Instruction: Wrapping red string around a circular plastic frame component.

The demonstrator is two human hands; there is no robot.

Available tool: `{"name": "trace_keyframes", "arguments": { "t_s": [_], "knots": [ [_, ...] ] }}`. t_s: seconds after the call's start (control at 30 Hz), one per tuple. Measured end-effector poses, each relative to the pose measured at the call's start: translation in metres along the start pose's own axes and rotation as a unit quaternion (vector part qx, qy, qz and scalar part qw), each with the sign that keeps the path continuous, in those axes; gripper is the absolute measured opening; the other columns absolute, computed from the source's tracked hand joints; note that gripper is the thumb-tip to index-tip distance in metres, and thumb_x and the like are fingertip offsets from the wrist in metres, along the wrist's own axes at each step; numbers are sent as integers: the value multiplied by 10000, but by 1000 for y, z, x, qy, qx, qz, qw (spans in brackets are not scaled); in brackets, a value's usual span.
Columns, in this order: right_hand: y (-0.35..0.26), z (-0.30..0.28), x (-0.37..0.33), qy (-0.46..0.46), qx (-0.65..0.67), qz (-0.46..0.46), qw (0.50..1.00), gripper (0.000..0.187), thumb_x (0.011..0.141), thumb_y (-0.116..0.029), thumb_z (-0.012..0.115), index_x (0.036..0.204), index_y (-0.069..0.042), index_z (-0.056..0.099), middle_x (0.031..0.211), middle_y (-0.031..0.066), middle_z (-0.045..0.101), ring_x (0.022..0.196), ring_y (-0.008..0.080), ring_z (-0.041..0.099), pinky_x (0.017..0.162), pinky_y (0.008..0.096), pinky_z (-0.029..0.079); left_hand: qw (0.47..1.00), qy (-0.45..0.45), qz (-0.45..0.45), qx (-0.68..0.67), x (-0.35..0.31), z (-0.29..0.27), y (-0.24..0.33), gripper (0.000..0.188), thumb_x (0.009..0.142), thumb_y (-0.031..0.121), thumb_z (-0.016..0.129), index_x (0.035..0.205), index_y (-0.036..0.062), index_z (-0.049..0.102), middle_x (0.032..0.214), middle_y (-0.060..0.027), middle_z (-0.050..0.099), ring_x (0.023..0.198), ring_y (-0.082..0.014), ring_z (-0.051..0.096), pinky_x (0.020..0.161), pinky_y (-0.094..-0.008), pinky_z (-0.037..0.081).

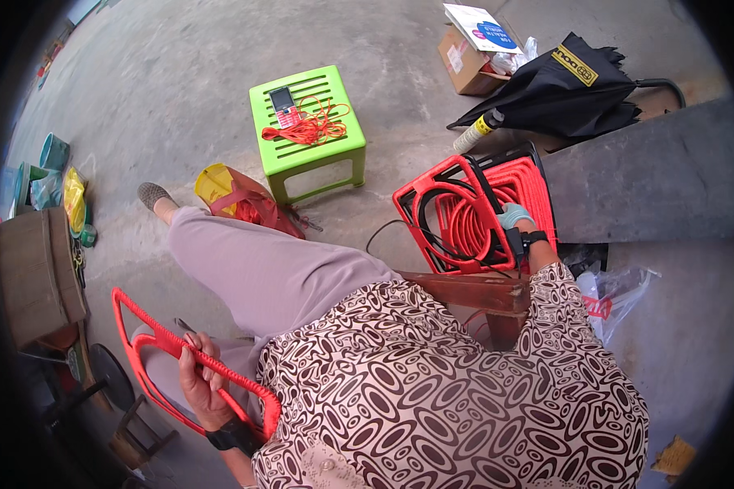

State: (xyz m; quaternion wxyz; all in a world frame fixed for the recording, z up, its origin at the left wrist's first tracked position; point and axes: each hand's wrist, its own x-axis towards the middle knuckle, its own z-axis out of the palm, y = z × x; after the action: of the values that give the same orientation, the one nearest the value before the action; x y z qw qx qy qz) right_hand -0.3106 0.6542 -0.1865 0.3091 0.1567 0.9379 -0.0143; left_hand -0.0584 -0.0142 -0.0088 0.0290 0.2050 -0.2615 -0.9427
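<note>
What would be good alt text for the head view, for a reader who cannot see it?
A person in a patterned shirt holds a red frame in the left grip, while the gloved right grip touches a stack of red and black frames. Beyond, a green stool bears a phone and red cord; a black umbrella lies at upper right.

One fisheye view looks steeply down from the person's head, near the patterned shirt (440,391) at six o'clock. It faces out over the floor (408,90) toward twelve o'clock, darkening into a curved border at three and nine.
</note>
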Motion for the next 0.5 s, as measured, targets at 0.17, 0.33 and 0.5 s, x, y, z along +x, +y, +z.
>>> {"name": "trace_keyframes", "arguments": {
  "t_s": [0.17, 0.33, 0.5],
  "knots": [
    [-7, 20, -6, 103, 160, -63, 980, 433, 873, -350, 621, 1224, -98, 607, 1093, 247, 645, 1035, 423, 610, 880, 459, 483, 1000, 3, 0, -6, -1, -2, 2, 170, 1002, 168, 510, 990, 6, 456, 817, -52, 415, 554, -54, 368, 330, -158, 341],
    [-14, -38, -15, 211, 195, -24, 957, 349, 875, -304, 630, 1114, -49, 619, 1001, 244, 662, 976, 429, 622, 823, 473, 481, 1000, 9, 1, 5, 2, -2, 0, 168, 997, 164, 516, 996, 1, 478, 807, -55, 416, 541, -54, 360, 329, -160, 330],
    [-33, -132, -20, 380, 120, -75, 914, 350, 879, -318, 630, 1106, -52, 616, 990, 249, 658, 961, 447, 610, 806, 479, 480, 1000, 20, -9, -6, 3, -1, -2, 163, 986, 161, 534, 995, 5, 484, 814, -62, 428, 538, -54, 364, 331, -164, 346]
  ]
}}
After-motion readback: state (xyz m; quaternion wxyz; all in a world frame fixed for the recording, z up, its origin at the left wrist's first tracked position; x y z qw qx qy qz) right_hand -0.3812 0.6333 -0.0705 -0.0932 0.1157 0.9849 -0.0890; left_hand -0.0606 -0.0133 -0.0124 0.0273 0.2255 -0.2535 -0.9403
